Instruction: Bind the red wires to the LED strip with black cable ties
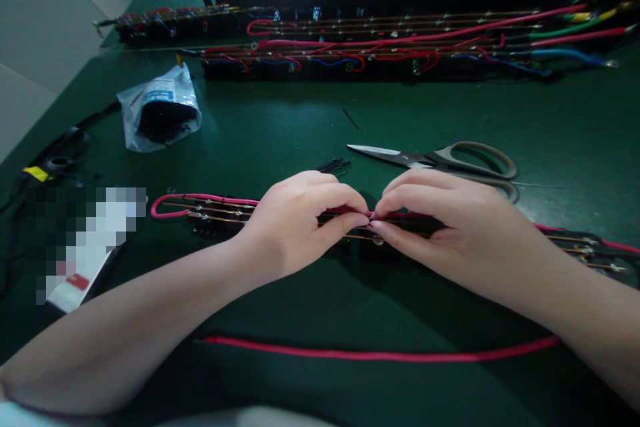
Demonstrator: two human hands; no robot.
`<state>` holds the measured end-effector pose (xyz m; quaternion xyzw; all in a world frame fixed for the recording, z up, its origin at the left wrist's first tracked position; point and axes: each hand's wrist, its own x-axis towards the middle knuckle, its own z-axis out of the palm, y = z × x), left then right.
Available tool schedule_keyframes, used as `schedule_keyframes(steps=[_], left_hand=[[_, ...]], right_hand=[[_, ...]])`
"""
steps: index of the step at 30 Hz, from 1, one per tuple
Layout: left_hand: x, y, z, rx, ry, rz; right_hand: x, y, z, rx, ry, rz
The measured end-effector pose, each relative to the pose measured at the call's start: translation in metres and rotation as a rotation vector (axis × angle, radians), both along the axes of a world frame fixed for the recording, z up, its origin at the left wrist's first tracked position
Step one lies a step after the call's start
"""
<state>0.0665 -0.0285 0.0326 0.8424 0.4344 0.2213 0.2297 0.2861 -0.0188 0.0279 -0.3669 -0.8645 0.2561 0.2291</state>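
Wired strip (220, 217) lying lengthwise on the tabletop (280, 113), pinched over by two bare hands.
Its long axis runs left to right in front of the person, sloping slightly nearer toward the right, with the looped end of its red wire (167, 215) pointing left. The left hand (305, 213) and right hand (445, 213) meet above its middle, each grip narrowed to thumb and fingertips on a thin dark piece (371, 216), too small to make out. Just beyond the hands lie small black strips (333, 165) and scissors (420, 159), blades toward the left. A loose red wire (400, 356) lies on the near side; farther out are a clear bag (170, 87) and, beyond it, more wired strips (320, 60), roughly parallel.
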Motion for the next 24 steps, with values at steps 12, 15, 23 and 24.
schedule_keyframes(steps=[12,15,23,24], left_hand=[[-0.0001,-0.0001,0.0003,-0.039,0.032,0.014],[-0.0001,0.0001,0.0,-0.034,0.02,0.007],[-0.001,-0.0011,0.0002,-0.038,0.025,-0.031],[-0.0012,-0.0012,0.0002,-0.036,0.029,-0.03]], right_hand=[[-0.0008,-0.0031,0.004,0.147,0.038,0.097],[-0.0003,-0.0019,0.0038,0.169,0.034,0.122],[0.0003,-0.0023,0.0041,0.147,0.021,0.106],[0.0001,-0.0026,0.0041,0.142,0.02,0.101]])
